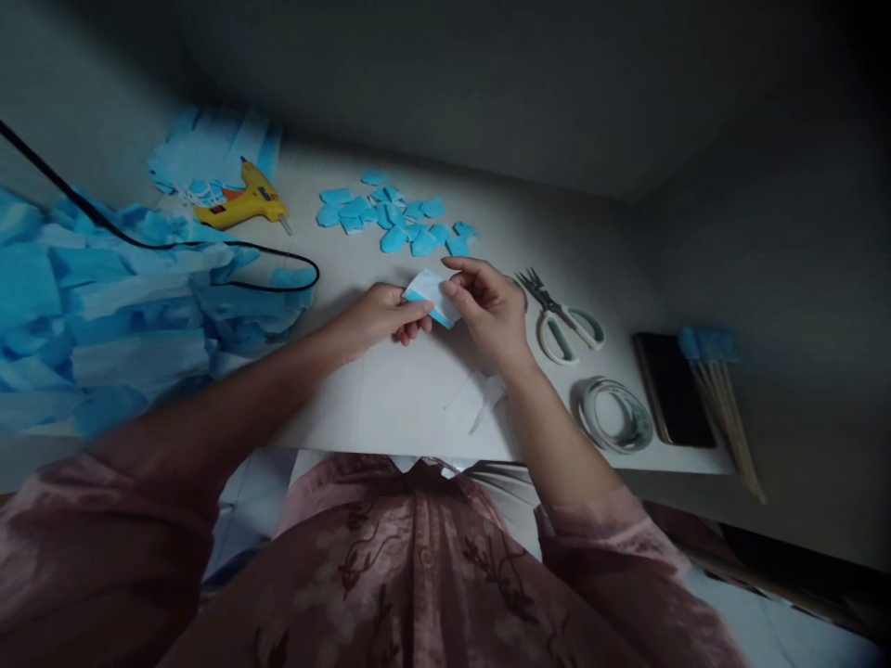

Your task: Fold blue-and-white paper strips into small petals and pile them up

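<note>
Between my two hands is a small folded piece of blue-and-white fabric (426, 286), white on its upper face with a blue strip along the lower edge. My left hand (386, 314) pinches its left side between thumb and fingers. On the right side, the thumb of my right hand (491, 306) presses against the piece, with the index finger bent above it. Just beyond the hands lie several cut blue fabric pieces (393, 239) with rounded corners. Scissors (557, 315) with pale handles rest to the right of my right hand, blades partly apart.
A large heap of blue and white fabric (139, 343) covers the left, crossed by a black cable (285, 252). Behind it lie a yellow glue gun (247, 199) and face masks (215, 148). Tape rolls (591, 413), a phone (672, 390) and blue-tipped sticks (728, 408) are at right.
</note>
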Tool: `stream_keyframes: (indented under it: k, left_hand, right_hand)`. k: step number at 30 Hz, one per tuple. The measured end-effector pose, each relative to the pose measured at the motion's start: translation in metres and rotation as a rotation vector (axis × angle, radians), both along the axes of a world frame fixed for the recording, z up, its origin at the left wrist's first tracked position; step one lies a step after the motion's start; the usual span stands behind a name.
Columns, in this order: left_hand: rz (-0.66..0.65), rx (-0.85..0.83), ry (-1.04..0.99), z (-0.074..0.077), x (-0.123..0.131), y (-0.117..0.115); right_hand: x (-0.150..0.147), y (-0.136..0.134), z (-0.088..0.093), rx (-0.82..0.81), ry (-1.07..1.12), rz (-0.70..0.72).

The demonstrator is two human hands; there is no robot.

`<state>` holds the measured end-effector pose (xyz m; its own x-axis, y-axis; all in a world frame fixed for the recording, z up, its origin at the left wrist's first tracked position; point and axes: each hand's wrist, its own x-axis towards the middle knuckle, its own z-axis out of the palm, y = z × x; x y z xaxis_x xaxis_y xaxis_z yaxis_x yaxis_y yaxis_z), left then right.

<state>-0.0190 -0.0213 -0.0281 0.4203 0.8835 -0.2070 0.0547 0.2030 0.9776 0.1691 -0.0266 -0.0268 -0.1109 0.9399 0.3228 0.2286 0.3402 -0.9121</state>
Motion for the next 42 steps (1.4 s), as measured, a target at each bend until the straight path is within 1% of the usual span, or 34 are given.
stream_keyframes:
  k: [5, 13, 15, 20, 24, 27, 30, 34, 38, 42]
  left_hand:
    - [0.028, -0.015, 0.038, 0.003, 0.001, -0.001]
    - [0.015, -0.010, -0.010, 0.000, 0.000, 0.001]
    - [0.035, -0.009, -0.005, 0.000, 0.000, 0.000]
    - [0.091, -0.008, -0.015, 0.000, 0.001, 0.001]
    - [0.132, -0.004, -0.052, 0.001, 0.001, 0.002]
    - [0.169, -0.008, -0.073, 0.002, 0.001, 0.002]
    - [0.175, -0.015, -0.090, 0.004, 0.001, 0.002]
    - [0.160, -0.009, -0.132, 0.003, 0.000, 0.002]
    - [0.186, -0.012, -0.213, 0.000, -0.001, 0.004]
    - [0.156, -0.005, -0.255, -0.003, 0.000, 0.005]
  right_hand:
    - [0.001, 0.000, 0.001, 0.023, 0.017, -0.022]
    - [0.000, -0.001, 0.006, 0.026, -0.006, -0.045]
    - [0.000, -0.001, 0.007, -0.009, -0.005, -0.021]
    - [0.002, 0.002, 0.003, -0.206, -0.007, 0.086]
    - [0.004, 0.006, -0.004, -0.272, 0.014, 0.098]
    - [0.004, 0.007, -0.006, -0.309, 0.072, 0.147]
    - [0.003, 0.007, -0.007, -0.294, 0.083, 0.182]
    - [0.003, 0.008, -0.008, -0.232, 0.055, 0.191]
    - [0.003, 0.008, -0.011, -0.181, 0.031, 0.174]
    - [0.003, 0.007, -0.012, -0.159, 0.023, 0.152]
